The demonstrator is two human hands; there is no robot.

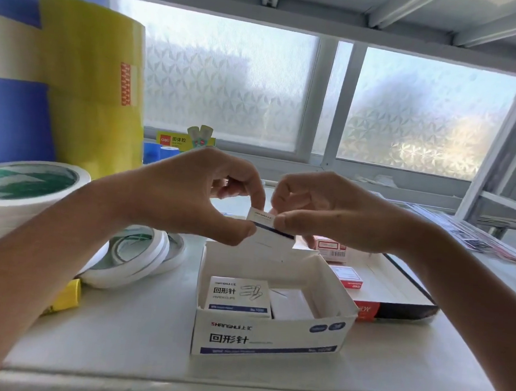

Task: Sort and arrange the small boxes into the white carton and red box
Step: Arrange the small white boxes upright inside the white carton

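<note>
Surface: pale shelf top (pixel 148 349) before a frosted window (pixel 228 80); tape rolls (pixel 136 254) at left.

White carton (pixel 268 336): open, near centre, long axis left-right; one paperclip box (pixel 239 294) lying flat inside, label up.

Red box (pixel 395 308): open, just right of carton, two small red boxes (pixel 348 276) inside.

Small white box (pixel 271 230): above the carton's far edge, long axis left-right, pinched by left hand (pixel 189 193) and right hand (pixel 325 212) at opposite ends.
</note>
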